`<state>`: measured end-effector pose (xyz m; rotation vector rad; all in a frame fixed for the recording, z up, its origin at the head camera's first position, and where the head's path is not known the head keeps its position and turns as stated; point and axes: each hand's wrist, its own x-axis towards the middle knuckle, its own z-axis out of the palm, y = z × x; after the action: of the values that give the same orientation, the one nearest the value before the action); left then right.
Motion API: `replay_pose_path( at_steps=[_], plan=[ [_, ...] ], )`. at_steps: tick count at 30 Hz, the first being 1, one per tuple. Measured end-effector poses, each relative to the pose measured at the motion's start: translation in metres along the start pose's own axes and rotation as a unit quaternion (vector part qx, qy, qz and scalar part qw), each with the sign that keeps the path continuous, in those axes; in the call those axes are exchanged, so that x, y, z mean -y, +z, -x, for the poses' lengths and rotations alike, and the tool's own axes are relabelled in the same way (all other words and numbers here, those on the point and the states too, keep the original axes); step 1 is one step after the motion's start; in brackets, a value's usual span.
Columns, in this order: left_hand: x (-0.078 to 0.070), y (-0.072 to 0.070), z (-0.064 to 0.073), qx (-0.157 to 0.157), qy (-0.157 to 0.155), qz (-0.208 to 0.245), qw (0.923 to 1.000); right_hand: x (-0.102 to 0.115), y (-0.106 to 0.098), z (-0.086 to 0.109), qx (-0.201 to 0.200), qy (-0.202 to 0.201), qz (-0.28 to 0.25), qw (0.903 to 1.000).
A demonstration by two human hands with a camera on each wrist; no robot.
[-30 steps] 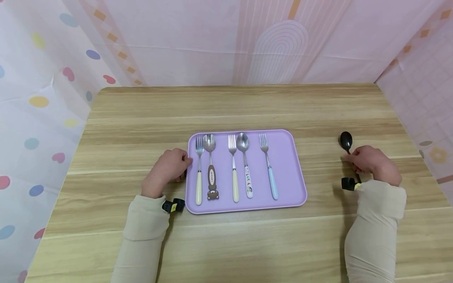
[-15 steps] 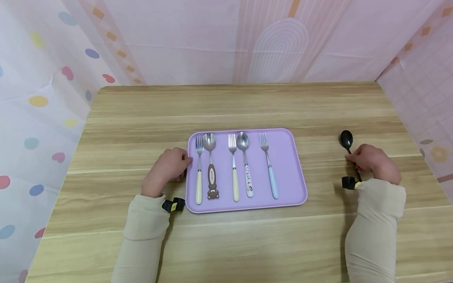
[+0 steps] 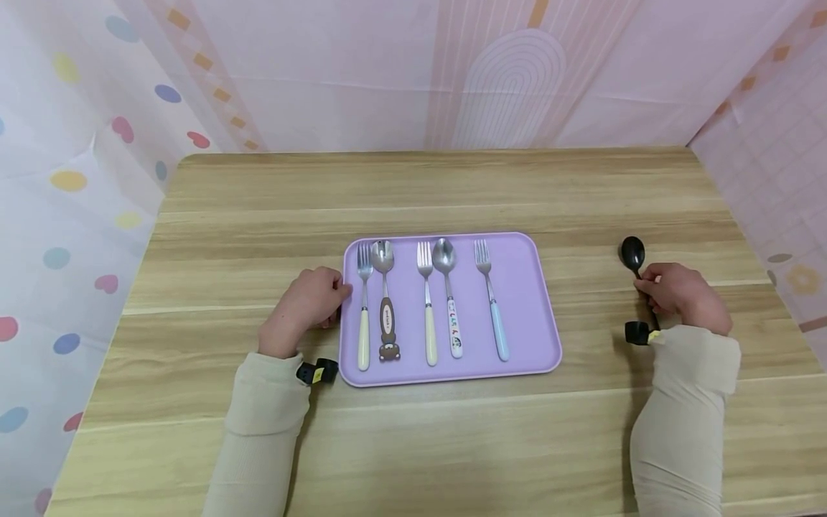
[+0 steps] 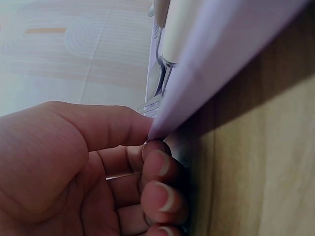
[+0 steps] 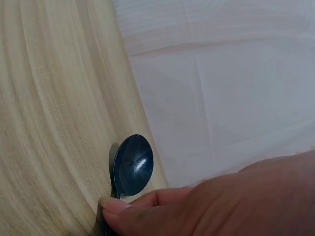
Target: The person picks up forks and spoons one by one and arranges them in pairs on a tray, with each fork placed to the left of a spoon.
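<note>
My left hand (image 3: 314,296) pinches the left rim of a purple tray (image 3: 523,309), thumb on top and fingers curled beneath, as the left wrist view shows. On the tray lie a cream-handled fork (image 3: 364,337), a spoon with a brown bear handle (image 3: 387,319), a second cream-handled fork (image 3: 429,334), a spoon with a patterned white handle (image 3: 454,323) and a blue-handled fork (image 3: 497,327). Off to the right, my right hand (image 3: 678,294) pinches the handle of a black spoon (image 5: 134,166) between thumb and fingers. Part of that handle is hidden by the hand.
A wood-grain table (image 3: 452,452) carries everything. Patterned cloth (image 3: 362,72) hangs along its back and both sides. Black wrist cameras (image 3: 316,372) sit by both cuffs.
My right thumb and fingers have shifted very slightly along the black spoon's handle. The left hand keeps its grip on the tray, and the cutlery lies as before.
</note>
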<state>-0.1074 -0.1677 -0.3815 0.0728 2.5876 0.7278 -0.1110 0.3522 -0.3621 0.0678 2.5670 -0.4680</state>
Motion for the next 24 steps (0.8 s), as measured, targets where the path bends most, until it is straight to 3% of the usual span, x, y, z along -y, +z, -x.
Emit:
replay_pose_path(
  at_steps=[7,24],
  plan=[
    [0.0005,-0.0006,-0.0004,-0.001,0.004,-0.004,1.0,0.0008,0.0009,-0.0018,0.004,-0.02,0.004,0.9998],
    [0.0009,-0.0005,-0.0007,-0.001,0.006,-0.001,1.0,0.0041,0.0014,-0.0031,-0.002,-0.023,0.016,0.9996]
  ],
)
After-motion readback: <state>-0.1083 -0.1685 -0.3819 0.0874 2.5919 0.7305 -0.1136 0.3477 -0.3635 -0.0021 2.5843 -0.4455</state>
